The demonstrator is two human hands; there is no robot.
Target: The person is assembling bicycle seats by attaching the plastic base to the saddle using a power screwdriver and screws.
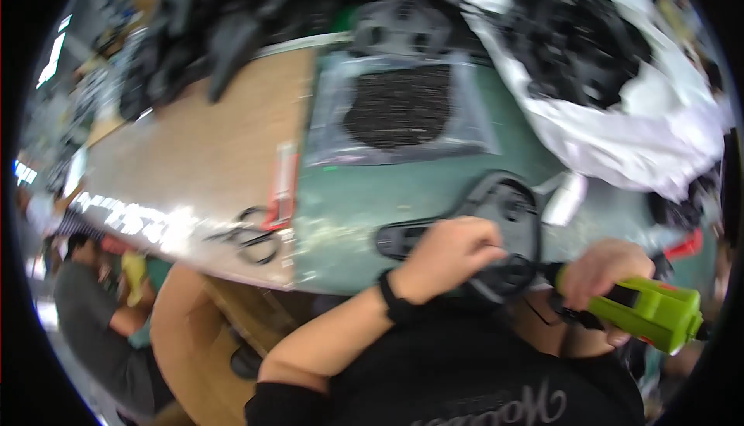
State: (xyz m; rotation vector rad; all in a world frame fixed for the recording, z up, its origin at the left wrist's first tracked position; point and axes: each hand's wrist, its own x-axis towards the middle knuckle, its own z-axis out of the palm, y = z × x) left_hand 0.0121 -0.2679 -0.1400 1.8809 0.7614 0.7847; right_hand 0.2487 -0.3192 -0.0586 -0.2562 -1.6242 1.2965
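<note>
Black paddle-shaped plastic part: it is laid on the green tabletop, partly under the left hand and at about 9 to 10 o'clock from the right hand.
Long way of the part: it is stretched from 9 o'clock, where the thin handle end is seen, to 3 o'clock, where the wide round end is seen.
Nearer hand: the part is overlapped by the left one; the right one is placed just past the wide end.
Left fingers: they are bent in, about halfway. Whether the part is gripped or only pressed cannot be told, as the hand is blurred.
Right fingers: they are wrapped around a lime-green power tool, whose fat end is pointed to 4 o'clock, away from the part.
Around the part: a flat clear bag of thin black pieces is seen at 11 o'clock, a white sack of black things between 1 and 2, and black-handled scissors at 9.
Writing: pale letters are printed on the black shirt. Nothing can be read on the tool, the bag or the sack.
</note>
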